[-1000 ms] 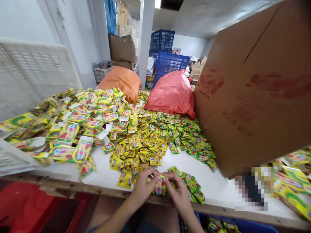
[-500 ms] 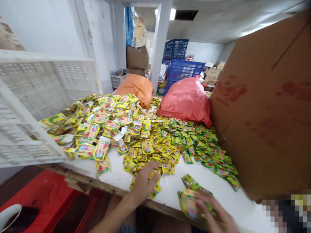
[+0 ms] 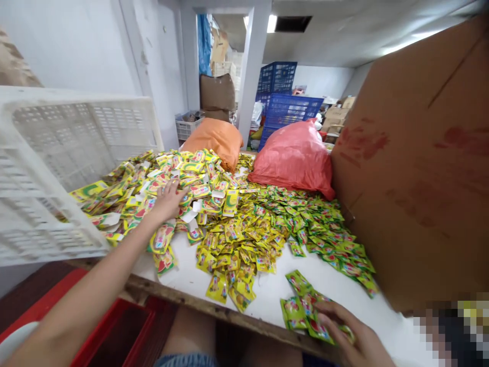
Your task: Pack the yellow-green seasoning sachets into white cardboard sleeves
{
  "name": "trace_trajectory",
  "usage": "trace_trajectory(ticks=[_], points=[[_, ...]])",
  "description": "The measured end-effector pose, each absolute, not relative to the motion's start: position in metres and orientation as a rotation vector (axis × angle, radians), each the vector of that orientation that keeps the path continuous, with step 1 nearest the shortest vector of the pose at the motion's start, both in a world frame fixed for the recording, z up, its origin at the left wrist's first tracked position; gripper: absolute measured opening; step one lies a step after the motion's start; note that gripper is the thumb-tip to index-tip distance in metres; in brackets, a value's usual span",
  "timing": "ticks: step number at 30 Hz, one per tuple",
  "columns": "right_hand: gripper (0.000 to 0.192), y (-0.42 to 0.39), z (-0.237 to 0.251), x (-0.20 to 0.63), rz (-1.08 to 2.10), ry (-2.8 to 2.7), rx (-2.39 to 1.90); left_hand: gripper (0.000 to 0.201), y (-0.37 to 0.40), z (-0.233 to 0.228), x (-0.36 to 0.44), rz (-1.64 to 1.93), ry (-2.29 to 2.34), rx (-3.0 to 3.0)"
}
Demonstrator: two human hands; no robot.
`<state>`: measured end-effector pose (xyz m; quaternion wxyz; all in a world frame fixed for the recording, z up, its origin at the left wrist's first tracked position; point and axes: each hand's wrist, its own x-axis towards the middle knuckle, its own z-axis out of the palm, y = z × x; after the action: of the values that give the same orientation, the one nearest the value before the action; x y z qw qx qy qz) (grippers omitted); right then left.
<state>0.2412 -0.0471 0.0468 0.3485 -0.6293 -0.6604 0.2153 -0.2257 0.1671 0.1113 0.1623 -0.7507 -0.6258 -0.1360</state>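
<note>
My left hand (image 3: 168, 200) reaches over a heap of small yellow-and-green printed cartons (image 3: 162, 237), its fingers apart and touching the top ones. Several of these cartons have white flaps standing open. Low on the right, my right hand (image 3: 353, 334) has its thumb and fingers closed on green sachets (image 3: 309, 306) near the table's front edge; the fingers partly cover them. Between the hands lies a spread of yellow sachets (image 3: 233, 229). A larger bank of green sachets (image 3: 328, 229) lies beyond my right hand.
A white plastic crate (image 3: 49, 153) lies tipped at the left. A tall cardboard box (image 3: 420, 178) borders the right. Orange (image 3: 216, 137) and red (image 3: 294, 158) sacks stand at the back. Below the wooden table edge (image 3: 214, 308) is a red bin (image 3: 118, 326).
My left hand has moved from the yellow sachets up and left onto the carton heap. The yellow carton in my right hand is no longer visible; that hand is now at the green sachets.
</note>
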Motion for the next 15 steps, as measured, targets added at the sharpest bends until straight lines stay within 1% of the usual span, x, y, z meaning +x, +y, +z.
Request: trace_trajectory(ticks=[2, 4, 6, 9, 11, 12, 14, 15], points=[[0.028, -0.04, 0.052, 0.226, 0.631, -1.724, -1.605, 0.058, 0.176, 0.12, -0.221, -0.33, -1.735, -2.222], [0.031, -0.037, 0.057, 0.213, 0.641, -1.614, -1.601, 0.056, 0.17, 0.126, -0.203, -0.441, -1.625, -2.286], [0.035, -0.037, 0.059, 0.197, 0.702, -1.446, -1.572, 0.053, 0.146, 0.125, -0.172, -0.656, -1.473, -2.375], [0.046, -0.036, 0.055, 0.162, 0.962, -1.271, -1.389, 0.044, 0.088, 0.109, -0.111, -0.796, -1.102, -2.775], [0.049, -0.034, 0.05, 0.139, 1.108, -1.281, -1.279, 0.05, 0.052, 0.094, -0.076, -0.792, -0.854, -3.109], [0.048, -0.034, 0.047, 0.13, 1.136, -1.303, -1.26, 0.054, 0.038, 0.087, -0.064, -0.789, -0.792, -3.245], [0.041, -0.034, 0.039, 0.117, 1.145, -1.305, -1.268, 0.061, 0.019, 0.073, -0.053, -0.895, -0.826, -3.369], [0.038, -0.035, 0.035, 0.113, 1.163, -1.275, -1.266, 0.063, 0.014, 0.066, -0.052, -1.045, -0.944, -3.35]])
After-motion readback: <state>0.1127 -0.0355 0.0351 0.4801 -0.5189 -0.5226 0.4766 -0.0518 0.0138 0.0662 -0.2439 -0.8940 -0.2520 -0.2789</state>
